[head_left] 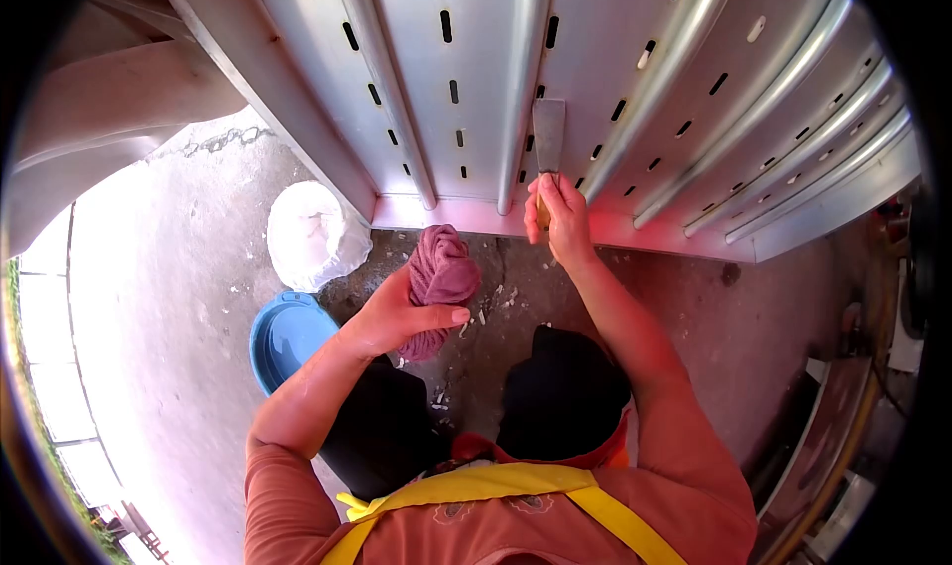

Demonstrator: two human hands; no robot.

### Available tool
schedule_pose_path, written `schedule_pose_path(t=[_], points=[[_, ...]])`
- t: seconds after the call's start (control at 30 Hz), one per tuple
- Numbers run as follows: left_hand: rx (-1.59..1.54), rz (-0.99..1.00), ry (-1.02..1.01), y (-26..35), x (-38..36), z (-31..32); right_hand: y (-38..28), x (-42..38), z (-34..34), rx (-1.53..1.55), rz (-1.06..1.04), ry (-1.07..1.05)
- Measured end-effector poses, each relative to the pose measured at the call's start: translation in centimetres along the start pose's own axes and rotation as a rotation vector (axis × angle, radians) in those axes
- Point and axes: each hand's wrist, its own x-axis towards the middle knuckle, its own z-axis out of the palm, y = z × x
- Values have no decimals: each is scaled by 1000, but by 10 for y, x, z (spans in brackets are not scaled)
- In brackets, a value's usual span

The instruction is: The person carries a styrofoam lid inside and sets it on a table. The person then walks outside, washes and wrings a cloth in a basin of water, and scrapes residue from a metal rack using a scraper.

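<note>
My left hand is wrapped round a bunched mauve cloth, held above the floor in front of my knees. In my right hand is the yellowish handle of a scraper. Its flat metal blade points away from me and lies over the slotted metal panel, close to one of the raised ribs. The panel has rows of dark slots between its ribs, and a few slots on the right hold whitish bits.
A blue basin stands left of my knees, with a white bag-lined container beyond it. Whitish scraps lie on the concrete floor. The panel's bottom edge crosses in front of me. Assorted items stand at the far right.
</note>
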Motion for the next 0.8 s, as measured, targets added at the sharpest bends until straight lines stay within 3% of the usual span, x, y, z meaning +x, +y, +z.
schedule_pose_path(t=[0.13, 0.27, 0.4, 0.8], points=[[22, 9, -7, 3, 0, 0, -3, -4, 0, -3, 29, -62], [6, 3, -31, 5, 2, -1, -31, 19, 12, -60, -345, -45], [6, 37, -36, 8, 1, 1, -36, 16, 13, -60, -89, -89], [48, 74, -78, 6, 6, -1, -170, 62, 67, 100, -274, -88]])
